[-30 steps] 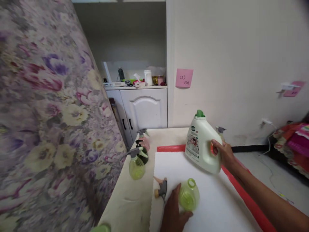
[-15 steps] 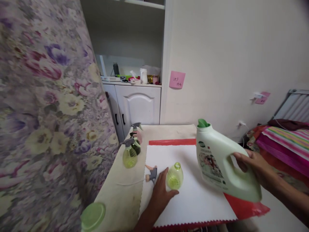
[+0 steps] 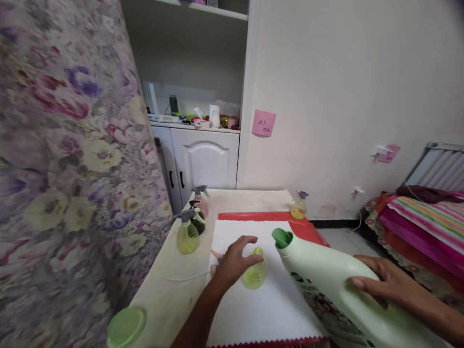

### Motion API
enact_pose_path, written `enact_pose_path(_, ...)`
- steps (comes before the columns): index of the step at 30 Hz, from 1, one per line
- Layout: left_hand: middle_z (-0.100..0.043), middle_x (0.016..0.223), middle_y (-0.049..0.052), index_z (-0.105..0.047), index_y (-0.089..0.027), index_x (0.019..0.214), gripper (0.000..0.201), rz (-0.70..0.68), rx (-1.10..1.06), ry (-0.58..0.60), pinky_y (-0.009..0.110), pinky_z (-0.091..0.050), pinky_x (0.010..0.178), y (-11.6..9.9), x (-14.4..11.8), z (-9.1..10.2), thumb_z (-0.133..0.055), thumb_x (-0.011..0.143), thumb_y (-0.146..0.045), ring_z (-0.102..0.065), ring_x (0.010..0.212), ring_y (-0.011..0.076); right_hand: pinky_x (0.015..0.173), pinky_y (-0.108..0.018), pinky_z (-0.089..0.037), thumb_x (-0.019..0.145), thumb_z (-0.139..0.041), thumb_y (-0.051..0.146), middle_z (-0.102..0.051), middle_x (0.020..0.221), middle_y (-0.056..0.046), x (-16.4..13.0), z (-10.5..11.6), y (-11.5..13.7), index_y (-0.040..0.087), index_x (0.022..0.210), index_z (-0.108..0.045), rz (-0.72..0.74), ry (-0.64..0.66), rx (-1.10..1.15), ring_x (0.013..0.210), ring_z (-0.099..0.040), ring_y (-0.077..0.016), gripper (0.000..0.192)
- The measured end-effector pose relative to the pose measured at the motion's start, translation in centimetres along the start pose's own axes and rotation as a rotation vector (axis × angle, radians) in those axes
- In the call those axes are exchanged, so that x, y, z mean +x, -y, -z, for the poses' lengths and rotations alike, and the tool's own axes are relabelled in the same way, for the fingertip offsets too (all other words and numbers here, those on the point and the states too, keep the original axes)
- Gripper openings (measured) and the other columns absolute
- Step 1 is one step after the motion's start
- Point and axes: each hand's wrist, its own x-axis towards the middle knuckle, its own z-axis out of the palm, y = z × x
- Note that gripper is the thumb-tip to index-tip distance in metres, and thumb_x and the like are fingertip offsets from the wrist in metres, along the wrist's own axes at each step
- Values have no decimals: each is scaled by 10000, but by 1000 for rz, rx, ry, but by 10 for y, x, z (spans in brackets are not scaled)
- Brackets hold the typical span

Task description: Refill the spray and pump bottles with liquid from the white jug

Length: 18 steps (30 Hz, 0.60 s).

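tipped further now, the jug has swung its spout toward the green bottle, left of it on the white sheet, mid-worktop. in the head view, the jug's long axis slants from spout down toward the near right corner, right grip clamped on it. the left grip, nearer the bottle, has shifted to its neck, thumb and fingers apart. a spray bottle shows again at the far right corner.

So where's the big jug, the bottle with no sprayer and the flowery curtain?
Jug (image 3: 331, 278), head view: on its pale side.
Bottle (image 3: 254, 277), head view: on its lower body.
Curtain (image 3: 74, 174), head view: on its flowered cloth.
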Motion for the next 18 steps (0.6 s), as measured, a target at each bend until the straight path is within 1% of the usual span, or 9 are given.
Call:
enact_pose_path(2,-638,1217,38,-638,-244,1117,391,21,-36,13,356,-404,1024,6,1,-3,-689,729,-256,-557,1155,234,399,-222,-321,667,-649,599,-530,602,14,2,2,8,232,752,-668,-8,134,27,473,-455,-128,377)
enact_pose_path(3,-637,1221,36,-636,-246,1120,394,28,-51,13,359,-400,1031,9,0,-5,-688,730,-253,-556,1160,234,402,-214,-329,675,-662,571,-531,624,17,4,3,12,238,762,-660,-12,157,21,491,-463,-129,344)
enact_pose_path(5,-641,1215,35,-637,-246,1119,394,34,-76,7,368,-394,1042,15,-2,-7,-686,728,-244,-555,1165,233,396,-210,-354,665,-692,528,-552,649,12,7,5,18,246,765,-650,-10,126,-36,514,-495,-143,302)
enact_pose_path(7,-646,1208,37,-637,-246,1119,400,37,-97,1,377,-391,1048,18,-3,-8,-686,721,-232,-554,1167,233,427,-230,-429,647,-719,492,-622,725,-16,11,7,24,266,862,-667,13,91,-82,583,-570,-189,317)
enact_pose_path(9,-652,1201,35,-641,-249,1114,412,43,-115,-4,383,-395,1046,18,-3,-9,-692,706,-221,-557,1163,234,574,-289,-539,624,-748,453,-688,923,-64,14,9,29,298,1067,-659,64,76,-78,788,-650,-273,478)
enact_pose_path(11,-658,1194,33,-648,-251,1101,415,61,-128,-10,387,-405,1038,17,-2,-9,-701,691,-214,-563,1157,238,771,-362,-565,640,-748,431,-669,1140,-93,16,10,36,312,1227,-604,86,118,-40,1041,-621,-347,616)
enact_pose_path(12,-661,1191,33,-652,-251,1094,412,73,-133,-12,387,-410,1034,17,-2,-9,-705,686,-214,-565,1155,241,827,-382,-556,662,-734,435,-653,1196,-97,17,10,40,307,1257,-593,77,154,-19,1116,-590,-365,625)
enact_pose_path(14,-667,1186,33,-660,-252,1081,403,94,-141,-12,389,-418,1027,16,-2,-9,-710,683,-218,-569,1153,247,833,-385,-565,699,-704,456,-653,1219,-93,19,11,47,298,1263,-601,30,227,-1,1139,-585,-376,595)
enact_pose_path(18,-681,1165,22,-667,-257,1071,377,95,-141,-2,381,-413,1032,18,-2,-11,-708,698,-235,-587,1132,243,773,-354,-589,729,-681,477,-628,1275,-63,22,12,61,326,1308,-556,-31,320,-16,1080,-632,-356,612)
